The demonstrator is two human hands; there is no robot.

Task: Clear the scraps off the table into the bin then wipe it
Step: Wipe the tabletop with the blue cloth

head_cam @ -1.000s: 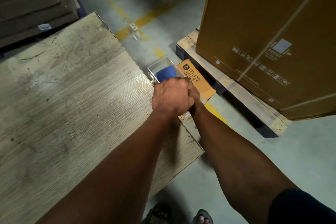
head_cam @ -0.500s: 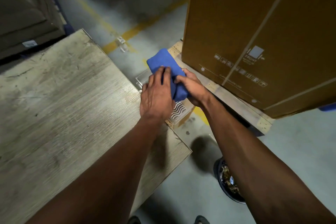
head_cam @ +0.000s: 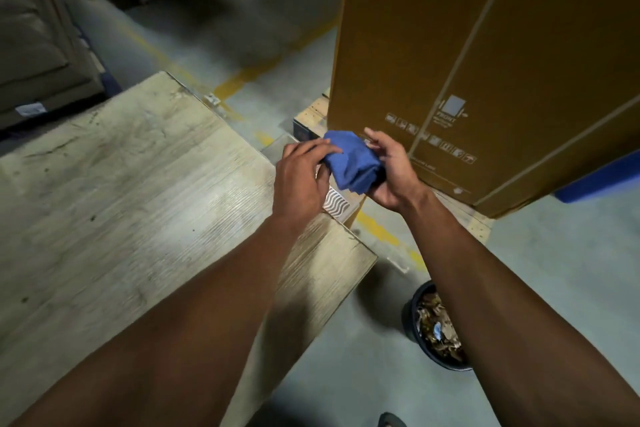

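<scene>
Beyond the desk corner, both hands held a folded blue cloth in the air, left hand grip pinching one edge, right hand grip cupped under it, bin of scraps on the floor below the right forearm.

Both forearms are bare from elbow to wrist, with no sleeve, watch or band showing. The left hand and the right hand wear no gloves or rings. At six o'clock the dark toe of a sandal pokes into the picture.
</scene>
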